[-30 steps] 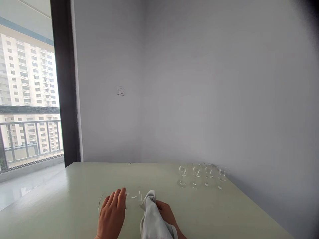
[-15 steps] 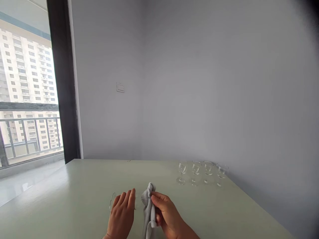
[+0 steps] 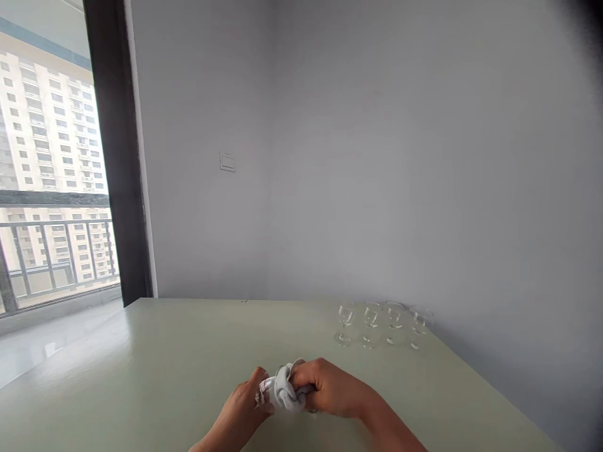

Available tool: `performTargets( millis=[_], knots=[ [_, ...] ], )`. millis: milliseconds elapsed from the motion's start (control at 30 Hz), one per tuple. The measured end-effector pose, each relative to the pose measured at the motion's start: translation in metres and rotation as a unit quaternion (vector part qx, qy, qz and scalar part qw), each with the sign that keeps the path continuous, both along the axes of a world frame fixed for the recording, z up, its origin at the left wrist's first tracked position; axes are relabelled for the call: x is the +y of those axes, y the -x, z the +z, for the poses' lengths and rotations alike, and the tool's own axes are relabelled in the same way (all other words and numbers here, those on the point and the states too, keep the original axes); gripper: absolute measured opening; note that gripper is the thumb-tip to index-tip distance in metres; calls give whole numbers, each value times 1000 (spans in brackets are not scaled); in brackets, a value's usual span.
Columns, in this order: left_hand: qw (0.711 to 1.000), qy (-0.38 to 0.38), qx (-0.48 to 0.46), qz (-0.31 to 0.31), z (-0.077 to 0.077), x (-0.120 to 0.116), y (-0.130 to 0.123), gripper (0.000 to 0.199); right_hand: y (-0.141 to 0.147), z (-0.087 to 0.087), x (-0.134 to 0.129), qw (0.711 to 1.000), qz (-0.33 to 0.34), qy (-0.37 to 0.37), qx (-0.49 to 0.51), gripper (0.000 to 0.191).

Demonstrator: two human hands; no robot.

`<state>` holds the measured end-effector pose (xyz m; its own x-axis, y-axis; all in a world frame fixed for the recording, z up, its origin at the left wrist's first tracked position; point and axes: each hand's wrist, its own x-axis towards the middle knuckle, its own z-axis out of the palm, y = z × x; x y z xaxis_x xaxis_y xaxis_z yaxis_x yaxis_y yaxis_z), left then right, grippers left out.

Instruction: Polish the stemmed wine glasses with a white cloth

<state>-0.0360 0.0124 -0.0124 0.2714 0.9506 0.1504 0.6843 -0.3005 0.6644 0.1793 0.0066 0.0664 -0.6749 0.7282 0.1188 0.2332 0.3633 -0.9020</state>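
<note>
A clear stemmed glass (image 3: 266,389) lies tilted sideways between my hands, above the near part of the table. My left hand (image 3: 245,400) is closed around its left part; the fingers hide much of it. My right hand (image 3: 332,388) grips a bunched light grey cloth (image 3: 285,390) at the glass's right end. The cloth is pressed against the rim and seems partly tucked into the bowl. How far in it goes is hidden by the fingers.
Several clear stemmed glasses stand upright at the back right of the pale green table (image 3: 164,364), among them a leftmost glass (image 3: 345,316). Grey walls (image 3: 358,157) rise behind the table. A window (image 3: 51,157) is at the left.
My left hand has turned, bringing the glass to the right and into view. My right hand has gathered the hanging cloth into a bunch and brought it against the glass.
</note>
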Motion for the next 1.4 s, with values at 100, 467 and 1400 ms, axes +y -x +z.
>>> performTargets(
  millis=[100,467,1400],
  knots=[
    [994,47,-102,-13,-12,8,1,17,-9,11,2,998,-66,11,6,24],
    [989,-8,-146,27,-18,15,4,38,0,9,4,925,-333,-166,70,22],
    [843,-495,210,-13,34,-9,22,25,15,-26,6,945,28,276,173,32]
  ],
)
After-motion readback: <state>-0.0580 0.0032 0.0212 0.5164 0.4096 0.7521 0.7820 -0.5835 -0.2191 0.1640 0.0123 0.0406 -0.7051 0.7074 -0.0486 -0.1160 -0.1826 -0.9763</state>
